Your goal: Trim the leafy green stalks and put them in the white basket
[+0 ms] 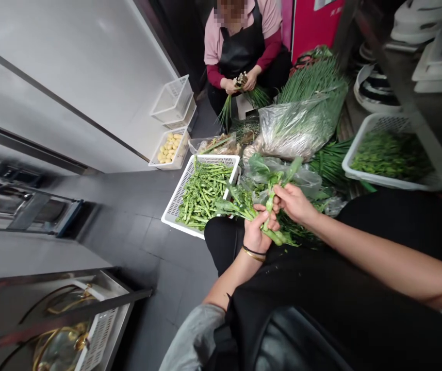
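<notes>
My left hand (258, 229) is closed round a bunch of leafy green stalks (244, 206) held over my lap. My right hand (292, 201) pinches the top of one green stalk (272, 198) in that bunch. Just beyond my hands lies a clear plastic bag of greens (282, 175). To the left of my knee stands a white basket (174, 206) filled with trimmed green stems (203, 193).
A person in a black apron (242, 49) sits opposite, handling chives. A big bag of chives (301, 123) lies between us. A white basket of greens (389, 154) is at right; a small basket of pale pieces (169, 149) and empty baskets (172, 100) stand by the steel wall.
</notes>
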Demonstrator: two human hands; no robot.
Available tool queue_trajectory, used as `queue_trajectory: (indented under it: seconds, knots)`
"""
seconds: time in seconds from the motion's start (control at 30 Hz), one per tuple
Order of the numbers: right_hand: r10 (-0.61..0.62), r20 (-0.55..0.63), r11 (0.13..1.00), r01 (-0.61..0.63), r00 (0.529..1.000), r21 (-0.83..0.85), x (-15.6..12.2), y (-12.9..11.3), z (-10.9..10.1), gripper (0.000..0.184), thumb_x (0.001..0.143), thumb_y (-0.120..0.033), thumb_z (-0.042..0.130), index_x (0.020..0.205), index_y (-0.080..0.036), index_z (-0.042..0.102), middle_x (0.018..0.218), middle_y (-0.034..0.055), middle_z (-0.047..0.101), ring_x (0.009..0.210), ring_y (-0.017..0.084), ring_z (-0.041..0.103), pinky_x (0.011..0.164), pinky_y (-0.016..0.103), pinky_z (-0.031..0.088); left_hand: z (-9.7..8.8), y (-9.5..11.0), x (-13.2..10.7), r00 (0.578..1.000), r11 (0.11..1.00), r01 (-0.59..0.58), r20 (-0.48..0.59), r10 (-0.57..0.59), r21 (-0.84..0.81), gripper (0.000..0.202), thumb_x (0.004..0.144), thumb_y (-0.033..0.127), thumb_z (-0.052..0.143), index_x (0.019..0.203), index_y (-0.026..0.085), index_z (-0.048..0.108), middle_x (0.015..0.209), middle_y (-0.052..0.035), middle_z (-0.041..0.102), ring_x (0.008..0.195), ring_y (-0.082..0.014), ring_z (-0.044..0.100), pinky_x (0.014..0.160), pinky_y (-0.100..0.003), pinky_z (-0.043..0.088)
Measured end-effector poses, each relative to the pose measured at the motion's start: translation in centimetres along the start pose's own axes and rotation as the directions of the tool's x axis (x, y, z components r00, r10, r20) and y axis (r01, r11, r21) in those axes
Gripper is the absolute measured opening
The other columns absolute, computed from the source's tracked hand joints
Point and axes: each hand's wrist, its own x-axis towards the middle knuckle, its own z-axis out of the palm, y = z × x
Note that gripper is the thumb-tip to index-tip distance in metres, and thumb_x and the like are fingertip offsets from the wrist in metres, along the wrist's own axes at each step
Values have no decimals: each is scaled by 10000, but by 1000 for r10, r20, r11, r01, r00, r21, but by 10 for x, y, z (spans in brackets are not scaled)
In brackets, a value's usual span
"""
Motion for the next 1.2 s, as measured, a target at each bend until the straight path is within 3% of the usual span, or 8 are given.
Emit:
queue_trajectory:
  seconds: [0.17,0.33,0.53,0.7,0.87,0.93,1.03,1.2]
  knots:
    - [159,245,986,-143,956,-82,-21,14,-21,463,751,-587,592,597,-152,561,487,9,544,422,102,504,437,245,422,-1,7,-1,990,980,140,54,-134,-142,215,721,262,631,787,192,439,580,38,464,389,-28,210,406,-192,164]
    - [-1,252,1000,8,968,-26,-3,-24,-43,530,709,-490,673,1130,-197,543,801,20,645,658,166,628,450,242,450,-5,3,-4,965,950,258,103,-243,-175,136,759,264,561,787,183,456,571,32,447,380,-30,164,397,-198,154]
    - [-25,229,945,98,973,-313,-14,-23,-6,460,854,-570,423,611,-193,524,491,-13,510,384,83,426,403,244,361,-8,6,-3,975,955,213,111,-193,-206,106,767,240,530,745,157,469,576,35,412,395,-22,99,378,-182,135]
    - [170,384,831,77,908,-550,-31,-18,-34,449,769,-580,549,528,-201,537,379,-27,439,348,95,399,365,240,312,-16,9,-8,973,959,230,37,-227,-166,157,806,285,529,730,167,457,556,50,372,383,-20,99,373,-171,162]
    - [-137,104,978,151,985,-142,-17,-40,-53,465,809,-620,471,966,-213,632,758,48,657,653,170,611,580,299,491,-13,3,-12,949,938,311,103,-298,-152,207,787,329,542,694,168,449,516,58,338,375,-20,59,350,-181,108]
    - [-166,202,983,178,965,-42,-12,-39,-41,507,798,-612,497,1084,-212,617,961,74,673,869,214,632,746,352,509,-11,1,-11,939,931,335,138,-316,-144,199,779,327,538,696,167,455,504,61,330,369,-19,54,347,-186,100]
    - [-172,311,980,195,935,-44,-10,-26,-23,477,814,-613,481,937,-192,668,900,62,685,876,219,632,835,371,482,-9,1,-11,936,935,332,164,-311,-121,187,779,319,521,699,156,475,501,52,366,360,-13,57,348,-195,106]
    - [-224,67,896,232,972,-379,-15,-17,-14,480,860,-582,428,621,-186,557,619,30,589,609,155,555,653,294,458,-5,-3,-9,958,970,243,164,-234,-33,288,745,351,609,935,141,556,631,-3,566,359,-15,214,383,-199,205]
